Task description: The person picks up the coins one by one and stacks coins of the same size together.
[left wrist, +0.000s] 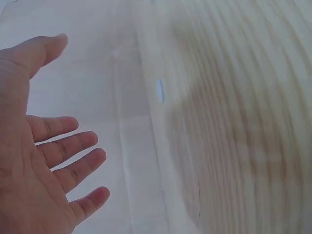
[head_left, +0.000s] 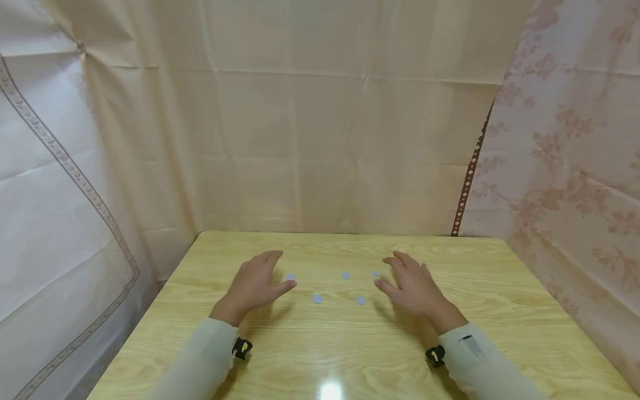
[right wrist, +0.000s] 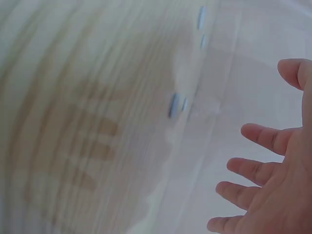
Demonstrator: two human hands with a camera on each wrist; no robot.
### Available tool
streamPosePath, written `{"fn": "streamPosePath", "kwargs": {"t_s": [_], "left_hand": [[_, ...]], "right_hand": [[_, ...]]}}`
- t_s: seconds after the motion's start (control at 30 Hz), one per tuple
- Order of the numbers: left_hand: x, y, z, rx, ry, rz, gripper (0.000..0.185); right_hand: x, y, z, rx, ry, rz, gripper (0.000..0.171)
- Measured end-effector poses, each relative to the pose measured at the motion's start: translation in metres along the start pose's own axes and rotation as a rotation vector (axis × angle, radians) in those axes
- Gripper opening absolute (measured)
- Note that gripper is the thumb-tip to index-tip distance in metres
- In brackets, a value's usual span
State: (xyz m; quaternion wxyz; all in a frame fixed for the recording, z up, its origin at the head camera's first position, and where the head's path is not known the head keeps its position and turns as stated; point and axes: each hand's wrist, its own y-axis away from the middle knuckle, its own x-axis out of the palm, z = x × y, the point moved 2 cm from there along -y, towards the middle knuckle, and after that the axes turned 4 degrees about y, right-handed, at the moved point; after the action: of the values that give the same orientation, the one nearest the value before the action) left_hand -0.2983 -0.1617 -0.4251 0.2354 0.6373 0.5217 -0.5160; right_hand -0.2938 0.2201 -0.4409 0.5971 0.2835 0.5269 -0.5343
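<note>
A wooden table (head_left: 500, 311) with a pale yellow grain is seen from above, and cloth sheets are hung behind its far edge and along both of its sides. Five small grey discs are laid flat on the table, nearer to the far edge than to the near one, about midway between the left and right edges. Three of them are placed in a far row: the left disc (head_left: 290, 276), the middle disc (head_left: 345, 275) and the right disc (head_left: 375, 274). Two more are placed a little closer to the near edge: the near left disc (head_left: 317, 299) and the near right disc (head_left: 361, 300). The left hand (head_left: 255, 284) is held low over the table just to the left of the discs, with its fingers (left wrist: 73, 146) stretched out and slightly spread, and nothing is gripped by it. The left disc is found just beside its fingertips (whether it is touched cannot be told). The right hand (head_left: 412, 286) is held in the same way just to the right of the discs, its fingers (right wrist: 263, 139) also straight and parted, and nothing is held in it. The right disc lies very near its forefinger. Both wrist views are blurred, so only the open palms and some bluish spots on the table can be made out there. Light sleeves are worn on both arms.
</note>
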Motion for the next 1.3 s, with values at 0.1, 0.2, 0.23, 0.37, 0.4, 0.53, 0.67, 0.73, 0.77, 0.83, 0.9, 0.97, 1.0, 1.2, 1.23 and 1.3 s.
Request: {"fn": "streamPosePath", "kwargs": {"t_s": [0.1, 0.2, 0.23, 0.37, 0.4, 0.53, 0.67, 0.73, 0.77, 0.83, 0.9, 0.97, 1.0, 1.2, 1.23, 1.3], "left_hand": [[0.002, -0.002, -0.002, -0.02, 0.067, -0.016, 0.083], [0.005, -0.005, -0.002, -0.03, 0.112, -0.038, 0.079], [0.007, -0.006, -0.003, -0.034, 0.121, -0.044, 0.078], [0.012, -0.006, -0.004, -0.051, 0.172, -0.054, 0.073], [0.012, -0.006, -0.005, -0.052, 0.188, -0.054, 0.072], [0.014, -0.007, -0.01, -0.055, 0.257, -0.043, 0.067], [0.016, -0.009, -0.013, -0.055, 0.316, -0.017, 0.064], [0.017, -0.01, -0.012, -0.059, 0.352, 0.004, 0.062], [0.018, -0.01, -0.012, -0.063, 0.377, 0.016, 0.061], [0.02, -0.011, -0.013, -0.07, 0.421, 0.041, 0.058], [0.022, -0.011, -0.014, -0.073, 0.45, 0.064, 0.055], [0.024, -0.012, -0.015, -0.073, 0.468, 0.086, 0.051], [0.026, -0.013, -0.016, -0.073, 0.472, 0.097, 0.049], [0.034, -0.015, -0.018, -0.08, 0.472, 0.176, 0.042], [0.034, -0.015, -0.019, -0.074, 0.467, 0.183, 0.042], [0.034, -0.016, -0.02, -0.07, 0.469, 0.19, 0.041]], "right_hand": [[0.0, -0.004, 0.004, -0.013, -0.038, -0.014, 0.066], [0.0, -0.007, 0.01, -0.031, -0.085, -0.025, 0.061], [0.0, -0.008, 0.012, -0.038, -0.106, -0.025, 0.059], [0.004, -0.012, 0.023, -0.047, -0.185, -0.011, 0.052], [0.005, -0.013, 0.025, -0.046, -0.203, -0.007, 0.051], [0.009, -0.016, 0.034, -0.042, -0.249, 0.001, 0.045], [0.014, -0.02, 0.044, -0.052, -0.282, 0.013, 0.041], [0.018, -0.022, 0.048, -0.057, -0.293, 0.032, 0.041], [0.021, -0.022, 0.05, -0.059, -0.297, 0.044, 0.041], [0.025, -0.023, 0.054, -0.054, -0.323, 0.078, 0.041], [0.029, -0.023, 0.056, -0.061, -0.343, 0.101, 0.04], [0.031, -0.023, 0.058, -0.068, -0.365, 0.116, 0.038], [0.032, -0.022, 0.059, -0.072, -0.378, 0.122, 0.038], [0.034, -0.022, 0.061, -0.088, -0.411, 0.144, 0.037], [0.034, -0.022, 0.062, -0.087, -0.413, 0.148, 0.036], [0.035, -0.023, 0.062, -0.081, -0.422, 0.156, 0.035]]}}
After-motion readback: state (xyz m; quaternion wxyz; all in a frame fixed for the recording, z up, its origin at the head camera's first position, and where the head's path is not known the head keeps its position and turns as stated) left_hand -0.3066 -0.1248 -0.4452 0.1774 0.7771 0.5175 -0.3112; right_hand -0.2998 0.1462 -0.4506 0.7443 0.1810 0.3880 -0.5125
